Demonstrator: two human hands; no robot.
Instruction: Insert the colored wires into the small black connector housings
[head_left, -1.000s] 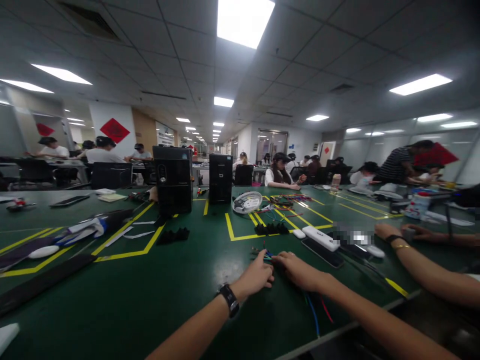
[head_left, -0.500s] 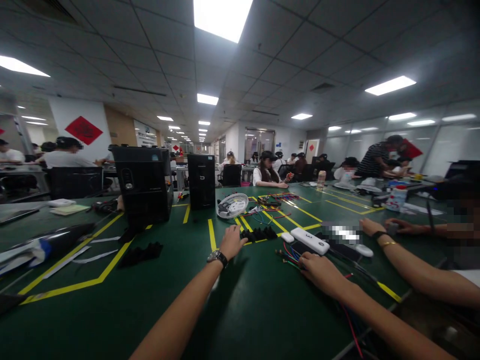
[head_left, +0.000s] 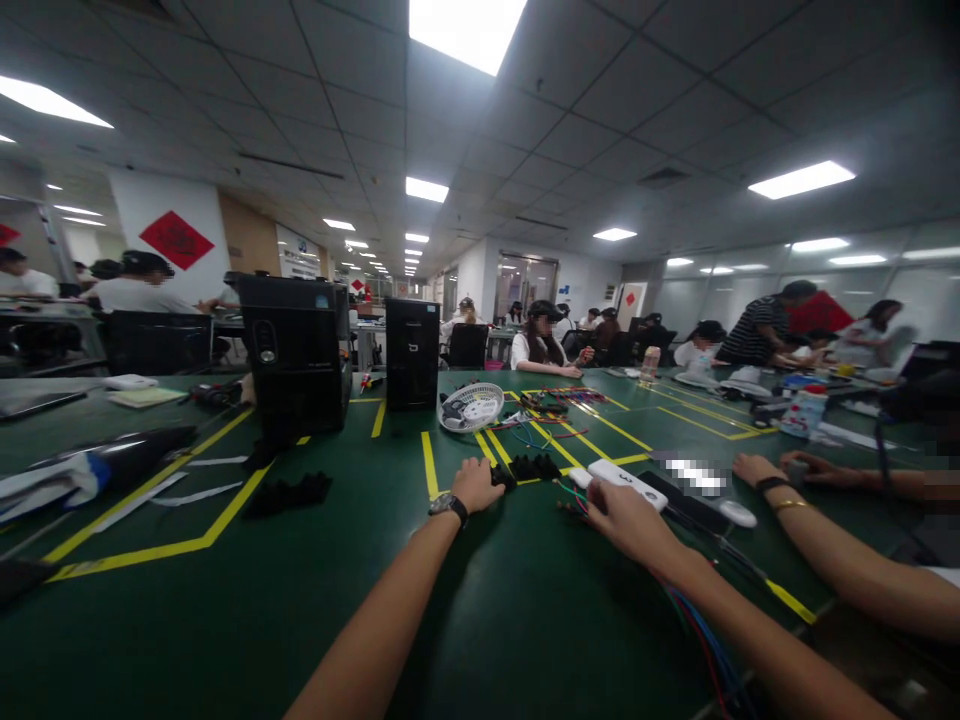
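Observation:
My left hand [head_left: 478, 487], with a watch at the wrist, reaches over the green table. Its curled fingers close on the near end of a black bumpy strip [head_left: 534, 467]. My right hand [head_left: 626, 515] is closed around a bundle of thin coloured wires [head_left: 574, 500]. Their ends stick out to the left of the fingers, and red and blue lengths trail under my forearm toward the table edge. Just beyond that hand lies a white power bank-like case [head_left: 626, 482] marked with a 3, which the hand partly covers.
A white basket [head_left: 471, 408] and a heap of coloured wires [head_left: 559, 403] lie farther back. Two black computer cases [head_left: 296, 355] stand to the left. Another black bumpy strip [head_left: 289, 494] rests near yellow tape. At right are a co-worker's arms [head_left: 810, 525] and a white mouse [head_left: 737, 514].
My left hand has moved slightly right onto the black strip. My right hand has shifted up and left with the wires, now covering part of the white case. The view has shifted slightly.

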